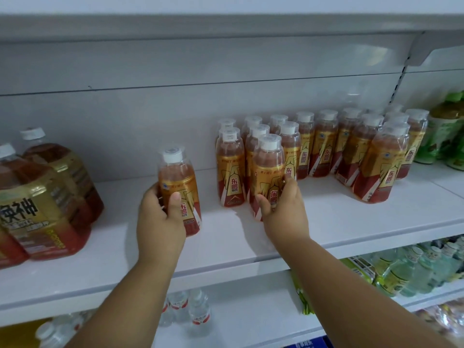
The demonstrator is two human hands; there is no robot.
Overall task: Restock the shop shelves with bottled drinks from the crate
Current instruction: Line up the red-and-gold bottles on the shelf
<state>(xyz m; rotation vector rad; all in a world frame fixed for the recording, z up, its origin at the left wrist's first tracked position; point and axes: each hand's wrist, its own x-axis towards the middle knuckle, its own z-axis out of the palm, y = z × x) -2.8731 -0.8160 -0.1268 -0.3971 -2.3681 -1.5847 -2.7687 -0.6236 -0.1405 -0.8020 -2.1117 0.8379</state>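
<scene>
a white shelf (326,217) runs across the middle of the frame, with a pale grey back panel behind it and another shelf edge along the top. a slotted upright and bracket (424,50) sit at the upper right.

the left hand (160,217) grips a small bottle (179,189) just left of centre, fingers behind it and thumb across its gold and red label; it has a white cap under a clear cover and amber drink inside, and leans slightly. the right hand (283,212) curls round the front bottle (268,172) of the same kind, at the near left corner of a group of bottles (351,151) standing in rows from the centre to the right of the shelf.

at the left edge stand large jugs (50,197) of reddish drink with gold labels and white caps. green packs (447,131) stand at the far right. on the lower shelf, clear water bottles (190,310) show at bottom centre and pale green bottles (414,267) at the lower right. both forearms cross in front of the shelf's front edge.
</scene>
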